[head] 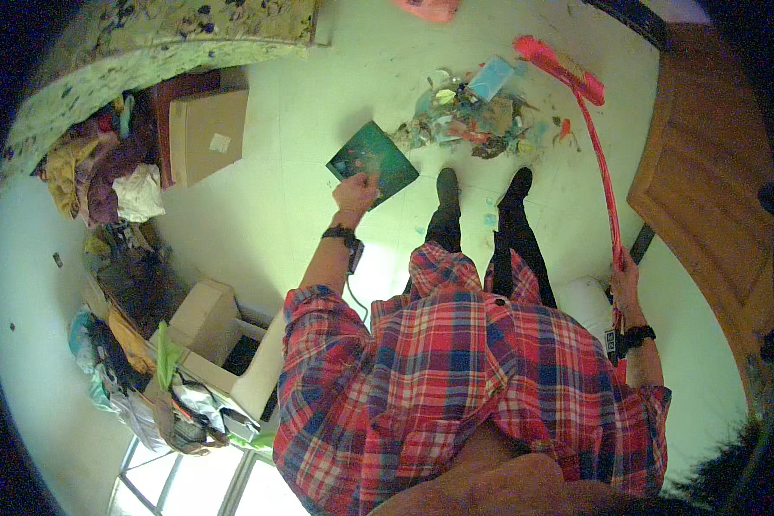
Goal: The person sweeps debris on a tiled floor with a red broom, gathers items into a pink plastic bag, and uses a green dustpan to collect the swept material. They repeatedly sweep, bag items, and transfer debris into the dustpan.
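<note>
My left hand (356, 195) grips the near edge of a dark, flat, square board or folder (375, 155), with small coloured marks on its face. It is held above the floor; its exact kind is unclear. My right hand (625, 287), out at my side, is closed around the handle of a red broom (596, 142). The broom's head (558, 68) lies far off at the upper right, to the right of a litter heap (474, 119). Paper scraps, dust and a light blue flat piece (491, 79) make up that heap, just beyond my shoes.
A brown wooden door (703, 174) stands at the right. To the left are a cardboard box (208, 132), piled clothes (97, 168) and a beige piece of furniture (209, 322). A patterned, cloth-like surface (187, 32) is at the upper left. Small blue scraps (489, 219) lie between my feet.
</note>
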Motion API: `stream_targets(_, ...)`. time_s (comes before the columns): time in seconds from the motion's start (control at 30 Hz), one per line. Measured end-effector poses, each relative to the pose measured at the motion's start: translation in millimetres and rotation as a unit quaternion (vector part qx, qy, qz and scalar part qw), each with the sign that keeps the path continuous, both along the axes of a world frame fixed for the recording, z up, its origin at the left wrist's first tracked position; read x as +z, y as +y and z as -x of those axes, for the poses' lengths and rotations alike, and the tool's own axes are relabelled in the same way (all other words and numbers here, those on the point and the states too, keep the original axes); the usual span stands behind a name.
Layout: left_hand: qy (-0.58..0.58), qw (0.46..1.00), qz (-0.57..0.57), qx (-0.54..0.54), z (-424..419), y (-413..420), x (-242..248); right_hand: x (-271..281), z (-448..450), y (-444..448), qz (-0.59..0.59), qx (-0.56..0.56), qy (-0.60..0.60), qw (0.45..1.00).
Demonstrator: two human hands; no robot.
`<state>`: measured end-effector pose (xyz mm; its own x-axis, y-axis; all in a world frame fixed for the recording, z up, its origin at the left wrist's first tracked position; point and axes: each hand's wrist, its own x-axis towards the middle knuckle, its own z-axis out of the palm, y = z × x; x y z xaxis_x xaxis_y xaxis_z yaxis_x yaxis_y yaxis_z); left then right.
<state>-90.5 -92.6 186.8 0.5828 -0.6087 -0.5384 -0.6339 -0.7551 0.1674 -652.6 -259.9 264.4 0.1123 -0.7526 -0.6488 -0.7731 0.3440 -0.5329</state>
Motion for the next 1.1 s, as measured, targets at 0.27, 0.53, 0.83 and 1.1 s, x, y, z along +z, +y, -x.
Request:
stream_targets(0.27, 0.039, 0.996, 0.050, -0.065, 53.1, -78.8, -5.7, 0.1, 43.6, 67.8, -0.052, -0.120, 0.030, 0.991)
stream_targets(0.53, 0.107, 0.968, 0.063, -0.216, 115.5, -138.8, -7.1, 14.8, 62.2, 94.5, -0.139, -0.214, 0.005, 0.967)
stream_targets(0.83, 0.166, 0.952, 0.077, -0.246, 171.8, -197.7, -9.7, -4.4, 12.0, 106.9, -0.196, -0.144, -0.072, 0.967)
stream_targets(1.1, 0.138, 0.950, 0.109, -0.259, 178.8, -194.1, -13.4, 23.9, -23.7, 102.1, -0.273, -0.051, -0.045, 0.960)
